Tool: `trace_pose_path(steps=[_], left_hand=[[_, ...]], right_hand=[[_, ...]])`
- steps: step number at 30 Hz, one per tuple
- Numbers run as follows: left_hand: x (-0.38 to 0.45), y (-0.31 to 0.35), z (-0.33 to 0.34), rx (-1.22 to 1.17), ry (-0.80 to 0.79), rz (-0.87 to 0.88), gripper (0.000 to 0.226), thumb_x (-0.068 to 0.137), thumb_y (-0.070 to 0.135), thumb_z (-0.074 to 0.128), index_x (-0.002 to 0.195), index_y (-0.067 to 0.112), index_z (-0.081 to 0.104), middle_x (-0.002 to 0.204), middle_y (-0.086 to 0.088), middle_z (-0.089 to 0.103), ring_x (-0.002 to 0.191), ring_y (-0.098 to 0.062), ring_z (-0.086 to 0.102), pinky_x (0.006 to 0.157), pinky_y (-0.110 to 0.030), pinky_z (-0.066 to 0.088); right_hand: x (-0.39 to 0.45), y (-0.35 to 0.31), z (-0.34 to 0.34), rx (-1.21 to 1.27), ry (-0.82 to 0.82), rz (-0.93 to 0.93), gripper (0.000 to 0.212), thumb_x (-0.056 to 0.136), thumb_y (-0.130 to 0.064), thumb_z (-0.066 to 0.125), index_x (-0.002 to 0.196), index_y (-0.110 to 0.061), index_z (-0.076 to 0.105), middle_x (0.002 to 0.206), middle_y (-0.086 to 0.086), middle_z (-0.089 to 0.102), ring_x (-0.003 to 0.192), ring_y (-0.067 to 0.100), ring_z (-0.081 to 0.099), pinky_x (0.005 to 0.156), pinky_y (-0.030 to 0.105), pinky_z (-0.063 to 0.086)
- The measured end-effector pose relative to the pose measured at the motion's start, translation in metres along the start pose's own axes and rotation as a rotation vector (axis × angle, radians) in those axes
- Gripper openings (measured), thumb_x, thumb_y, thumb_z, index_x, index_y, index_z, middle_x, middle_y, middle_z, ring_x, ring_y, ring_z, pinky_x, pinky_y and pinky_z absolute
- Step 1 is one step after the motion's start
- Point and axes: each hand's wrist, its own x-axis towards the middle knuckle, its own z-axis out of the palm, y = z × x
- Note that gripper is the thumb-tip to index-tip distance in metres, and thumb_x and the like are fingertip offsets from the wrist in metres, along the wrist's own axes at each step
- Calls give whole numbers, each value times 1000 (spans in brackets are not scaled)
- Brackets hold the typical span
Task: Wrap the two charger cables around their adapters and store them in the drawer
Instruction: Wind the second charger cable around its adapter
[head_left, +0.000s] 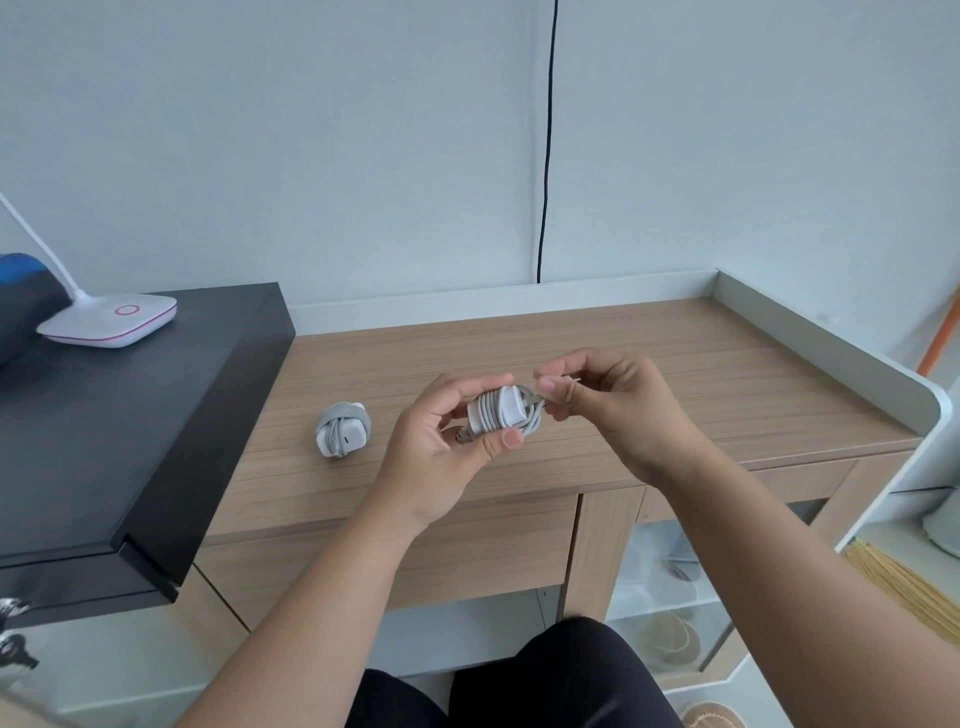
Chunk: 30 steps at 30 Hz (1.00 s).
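Cut off or unclear: the lamp (106, 325) at far left shows only its white, pink-ringed base and a slice of its neck; a dark blue thing (23, 301) beside it runs out of view and cannot be identified; the cable end in the right hand (592, 400) is mostly hidden by thumb and forefinger, so its plug cannot be made out; items behind the glass door (670, 603) below are blurred. A black cord (545, 156) hangs down the wall and disappears behind the desk's rear rim. Held charger (501, 415) — white adapter with white cable coiled round it in several neat turns, held above the wooden desk (675, 374), over its middle. Left hand (447, 441) grips it, fingers behind and thumb across the lower edge; right hand pinches the loose cable end just beside the adapter's right side. Second charger (343, 428) — white adapter, greyish cable already wound tight round it, lying on the desk left of the hands, apart from them, untouched. Drawer (415, 551) — front panel under the desktop, closed, partly covered by the left forearm. Black cabinet (130, 415) adjoins the desk at left, carrying the lamp.
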Motion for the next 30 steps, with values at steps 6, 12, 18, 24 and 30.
trace_pose_path(steps=[6,12,18,24,30], left_hand=[[-4,2,0,-24,-13,10,42,72,22,80,111,29,68,110,8,64,104,-16,62,87,-47,56],[-3,-1,-4,-62,26,-9,39,65,23,83,100,36,71,124,8,58,119,-16,58,90,-45,54],[-7,-4,-3,-164,19,-82,44,65,20,83,108,25,72,113,-9,71,106,-24,65,92,-41,53],[-10,-5,-4,-322,42,-140,55,59,14,82,111,12,64,108,-4,71,102,-19,64,86,-31,53],[-13,-6,-4,-432,36,-160,44,59,8,80,100,23,70,123,-3,66,114,-20,62,87,-30,52]], right_hand=[[-3,0,6,360,75,101,44,62,-5,76,97,-16,50,61,4,65,52,14,54,55,22,46],[-4,6,26,536,181,132,29,62,-8,76,85,-12,59,66,9,69,47,10,53,49,18,45],[-9,1,38,260,211,-8,22,75,-4,73,96,-11,72,77,-2,74,64,6,63,60,17,49],[-7,-2,39,62,115,-51,21,82,-6,71,96,-21,73,81,-5,75,82,8,69,75,20,54],[-15,1,43,108,233,-107,27,63,-17,81,87,-14,67,71,4,73,72,20,69,69,29,56]])
